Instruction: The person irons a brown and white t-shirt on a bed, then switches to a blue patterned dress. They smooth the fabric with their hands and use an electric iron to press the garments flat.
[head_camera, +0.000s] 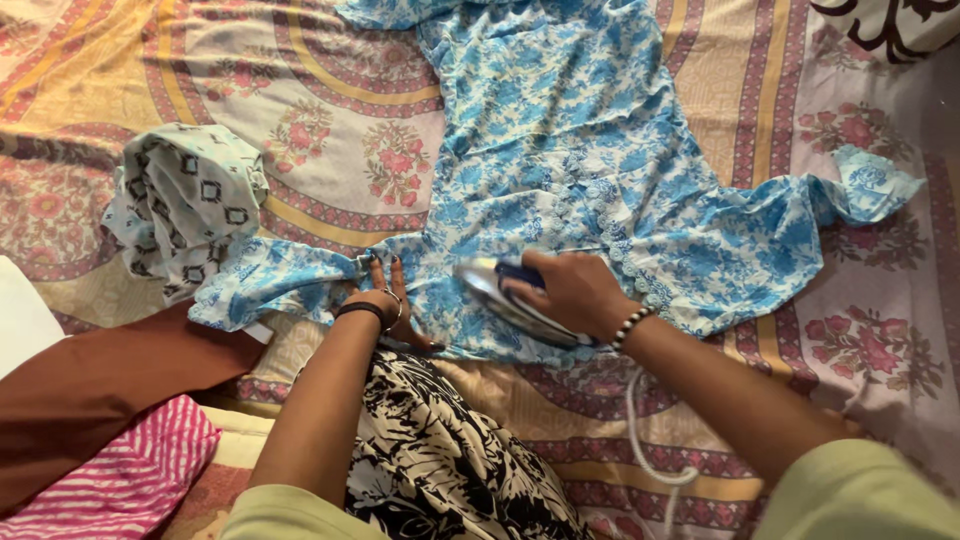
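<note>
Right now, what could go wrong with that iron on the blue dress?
The left hand presses the blue floral dress flat right beside the iron held by the right hand, so its fingers might get burned. The white cord trails under the right arm and could snag. The dress might scorch if the iron sits too long.

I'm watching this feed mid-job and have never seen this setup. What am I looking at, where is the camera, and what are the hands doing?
There is no machine: one camera worn on a person's head looks down at their bare hands. The right hand grips a clothes iron resting on a blue floral garment spread over a patterned bedsheet. The left hand presses the garment flat beside it. A folded patterned cloth lies to the left, brown cloth and pink striped cloth nearer. The iron's white cord trails toward the person.
</note>
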